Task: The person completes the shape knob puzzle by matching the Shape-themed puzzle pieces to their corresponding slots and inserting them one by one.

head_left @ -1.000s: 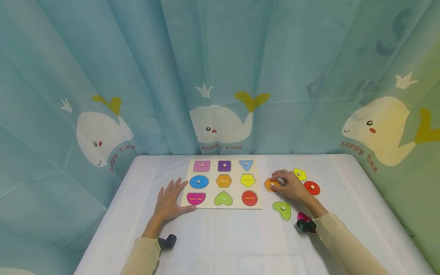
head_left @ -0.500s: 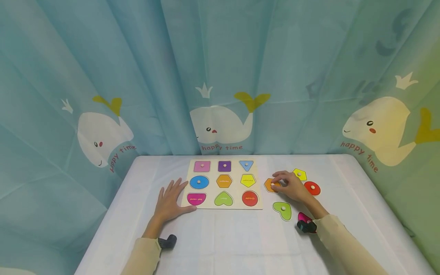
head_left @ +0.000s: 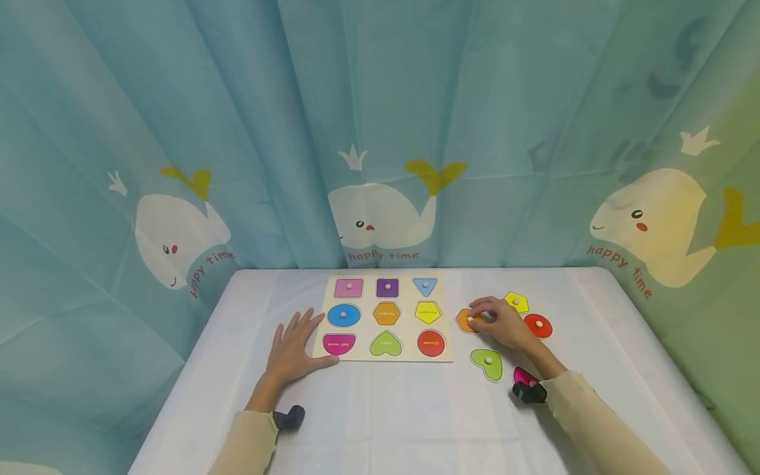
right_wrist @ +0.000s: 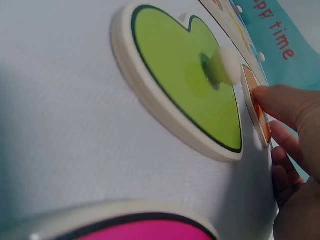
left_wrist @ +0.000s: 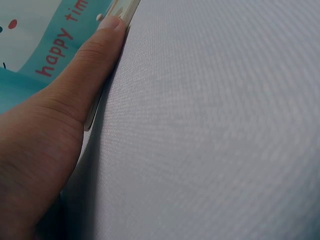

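Note:
A wooden shape puzzle board (head_left: 410, 356) lies on the white table, several of its recesses showing printed shapes. My left hand (head_left: 293, 349) rests at its left edge with fingers spread; in the left wrist view the thumb (left_wrist: 90, 57) lies along the board's side. Right of the board, my right hand (head_left: 501, 323) pinches the knob of an orange hexagon puzzle piece (head_left: 462, 320) between thumb and forefinger. The hexagon lies flat on the cloth, partly covered by the fingers. In the right wrist view, the thumb (right_wrist: 280, 102) reaches over the hexagon (right_wrist: 250, 85).
Around my right hand lie a yellow pentagon (head_left: 522, 306), a red circle (head_left: 546, 328) and a green heart (head_left: 494, 373). A magenta half-round piece (head_left: 522, 375) is partly hidden by the right wrist camera (head_left: 528, 392). Knobbed pieces, including a blue oval (head_left: 353, 316), sit in the board. A curtain (head_left: 505, 218) hangs behind.

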Demonstrator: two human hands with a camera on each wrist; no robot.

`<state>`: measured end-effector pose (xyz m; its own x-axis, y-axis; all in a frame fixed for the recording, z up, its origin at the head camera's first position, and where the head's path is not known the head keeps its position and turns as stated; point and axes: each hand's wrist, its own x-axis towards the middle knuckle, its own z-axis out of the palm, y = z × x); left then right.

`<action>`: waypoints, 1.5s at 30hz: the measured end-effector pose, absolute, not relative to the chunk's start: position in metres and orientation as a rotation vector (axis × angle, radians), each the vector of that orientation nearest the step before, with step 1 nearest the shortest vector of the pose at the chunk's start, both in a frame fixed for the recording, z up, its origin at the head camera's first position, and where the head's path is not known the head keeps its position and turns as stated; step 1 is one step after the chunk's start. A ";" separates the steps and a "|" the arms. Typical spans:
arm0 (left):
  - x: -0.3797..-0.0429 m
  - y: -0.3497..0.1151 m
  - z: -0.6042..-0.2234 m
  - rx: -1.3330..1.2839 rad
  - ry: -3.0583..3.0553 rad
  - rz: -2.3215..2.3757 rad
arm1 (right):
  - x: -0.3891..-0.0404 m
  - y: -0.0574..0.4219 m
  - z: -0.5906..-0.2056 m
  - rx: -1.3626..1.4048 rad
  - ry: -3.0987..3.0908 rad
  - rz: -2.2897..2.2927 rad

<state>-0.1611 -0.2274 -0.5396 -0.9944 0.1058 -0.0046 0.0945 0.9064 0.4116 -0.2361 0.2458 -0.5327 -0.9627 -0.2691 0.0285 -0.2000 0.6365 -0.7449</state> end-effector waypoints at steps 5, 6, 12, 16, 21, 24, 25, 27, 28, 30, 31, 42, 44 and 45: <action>-0.161 -0.228 -0.541 0.162 3.044 0.651 | -0.236 0.243 -0.528 -0.401 2.786 -1.201; -0.161 -0.229 -0.541 0.163 3.045 0.649 | -0.236 0.242 -0.526 -0.404 2.790 -1.197; -0.161 -0.228 -0.540 0.166 3.045 0.659 | -0.240 0.237 -0.516 -0.455 2.838 -1.159; -0.161 -0.228 -0.538 0.170 3.039 0.658 | -0.243 0.234 -0.509 -0.498 2.859 -1.145; -0.160 -0.227 -0.538 0.166 3.042 0.661 | -0.247 0.227 -0.501 -0.559 2.868 -1.148; -0.160 -0.227 -0.537 0.166 3.043 0.668 | -0.249 0.224 -0.495 -0.572 2.875 -1.144; -0.160 -0.227 -0.537 0.165 3.043 0.668 | -0.249 0.223 -0.494 -0.575 2.877 -1.140; -0.160 -0.227 -0.537 0.166 3.039 0.671 | -0.251 0.221 -0.491 -0.582 2.884 -1.133; -0.160 -0.227 -0.537 0.166 3.037 0.672 | -0.251 0.220 -0.490 -0.589 2.884 -1.137; -0.160 -0.227 -0.537 0.163 3.034 0.669 | -0.252 0.218 -0.487 -0.595 2.881 -1.143; -0.161 -0.227 -0.537 0.163 3.034 0.667 | -0.253 0.216 -0.486 -0.601 2.878 -1.145; -0.163 -0.229 -0.541 0.169 3.030 0.653 | -0.258 0.200 -0.482 -0.686 2.858 -1.224; -0.163 -0.229 -0.541 0.170 3.032 0.651 | -0.258 0.195 -0.480 -0.680 2.854 -1.232; -0.164 -0.229 -0.541 0.169 3.032 0.649 | -0.258 0.193 -0.479 -0.674 2.851 -1.235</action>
